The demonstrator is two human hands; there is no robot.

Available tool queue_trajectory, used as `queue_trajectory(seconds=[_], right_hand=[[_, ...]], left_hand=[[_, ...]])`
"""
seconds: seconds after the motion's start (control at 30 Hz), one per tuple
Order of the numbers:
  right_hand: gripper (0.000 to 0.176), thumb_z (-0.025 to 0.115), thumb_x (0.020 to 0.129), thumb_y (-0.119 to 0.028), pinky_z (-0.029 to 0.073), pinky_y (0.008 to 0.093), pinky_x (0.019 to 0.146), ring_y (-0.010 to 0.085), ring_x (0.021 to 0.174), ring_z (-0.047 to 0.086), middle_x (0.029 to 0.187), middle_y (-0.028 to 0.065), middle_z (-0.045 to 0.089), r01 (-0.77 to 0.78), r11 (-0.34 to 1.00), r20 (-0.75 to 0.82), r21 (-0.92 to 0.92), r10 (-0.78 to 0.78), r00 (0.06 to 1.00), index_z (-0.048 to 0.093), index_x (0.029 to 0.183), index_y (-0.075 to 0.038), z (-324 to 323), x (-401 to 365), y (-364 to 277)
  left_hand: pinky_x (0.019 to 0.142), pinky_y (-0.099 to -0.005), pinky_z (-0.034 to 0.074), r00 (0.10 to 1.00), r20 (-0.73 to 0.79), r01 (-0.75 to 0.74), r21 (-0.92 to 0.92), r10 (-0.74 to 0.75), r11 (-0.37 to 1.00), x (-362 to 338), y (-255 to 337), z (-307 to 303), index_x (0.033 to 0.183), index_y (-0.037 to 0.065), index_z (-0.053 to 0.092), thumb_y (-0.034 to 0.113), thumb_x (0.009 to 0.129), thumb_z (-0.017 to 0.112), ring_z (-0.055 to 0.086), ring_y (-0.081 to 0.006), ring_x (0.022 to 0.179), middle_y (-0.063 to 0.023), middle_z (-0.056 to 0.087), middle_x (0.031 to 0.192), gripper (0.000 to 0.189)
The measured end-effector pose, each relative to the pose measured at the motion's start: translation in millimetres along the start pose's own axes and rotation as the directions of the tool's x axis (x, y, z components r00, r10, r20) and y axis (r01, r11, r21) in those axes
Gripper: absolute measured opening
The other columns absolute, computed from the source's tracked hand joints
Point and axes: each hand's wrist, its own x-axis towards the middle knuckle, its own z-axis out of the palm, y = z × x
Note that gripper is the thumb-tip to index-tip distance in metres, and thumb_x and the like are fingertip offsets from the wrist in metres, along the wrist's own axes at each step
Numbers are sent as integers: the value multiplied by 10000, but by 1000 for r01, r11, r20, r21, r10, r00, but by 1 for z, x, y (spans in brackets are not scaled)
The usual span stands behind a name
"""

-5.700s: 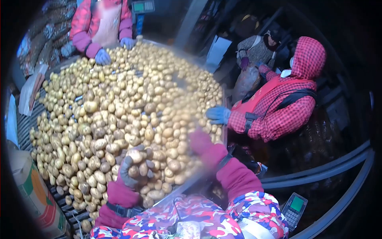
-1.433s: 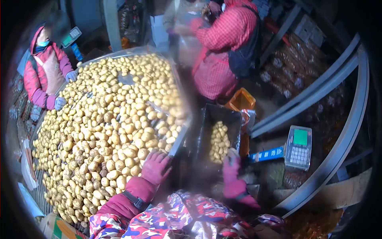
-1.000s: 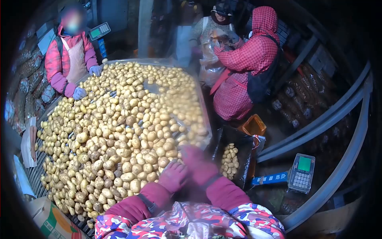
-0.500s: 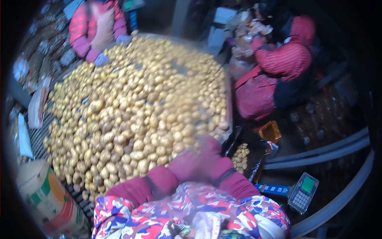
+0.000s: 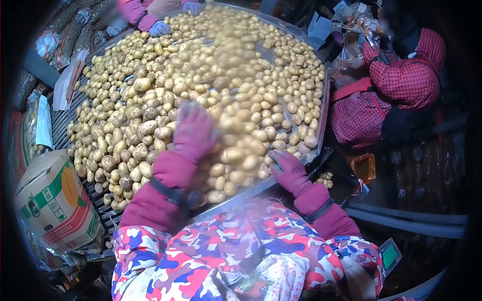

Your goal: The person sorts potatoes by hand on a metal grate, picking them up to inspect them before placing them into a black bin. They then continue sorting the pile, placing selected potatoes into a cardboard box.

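A large heap of yellow potatoes (image 5: 145,128) covers the metal-edged sorting table (image 5: 241,194). My left hand (image 5: 195,123), in a pink glove, lies over the middle of the heap with its fingers stretched out, slightly blurred. Near the table's front right rim, my right hand (image 5: 290,171), gloved alike, rests beside several potatoes with its fingers apart; nothing shows in its grasp. Just right of that hand, outside the rim, a black plastic bag (image 5: 344,164) opens around some small potatoes (image 5: 325,179).
A printed cardboard box (image 5: 60,200) stands at the left. Across the table are a co-worker's gloved hands (image 5: 159,29). Another person in a checked jacket (image 5: 404,83) works at the right. An orange container (image 5: 363,168) and a scale display (image 5: 390,256) are nearer me.
My hands, close together at the front right rim before, are now apart. The left has reached out over the potatoes, while the right stays by the rim. The camera view has shifted.
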Motion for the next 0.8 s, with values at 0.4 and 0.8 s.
queue_trajectory(seconds=[0.4,0.8], right_hand=[[358,687,940,-205,511,428,1054,337,1225,635,1311,130,679,202,978,-11,60,-201,979,690,1291,-133,-13,199,-24],[561,683,882,-267,469,460,1079,373,1283,577,1358,193,619,-24,991,202,134,-4,979,596,1413,-107,42,315,-37]], left_hand=[[924,-331,527,865,477,423,-861,-158,-283,-66,28,-12,1249,4,692,183,1001,665,632,-155,1065,-70,681,1187,307],[896,-405,565,867,487,183,-517,-111,-836,-66,8,12,1376,-27,539,245,1039,654,657,-257,1046,-161,649,1223,448]])
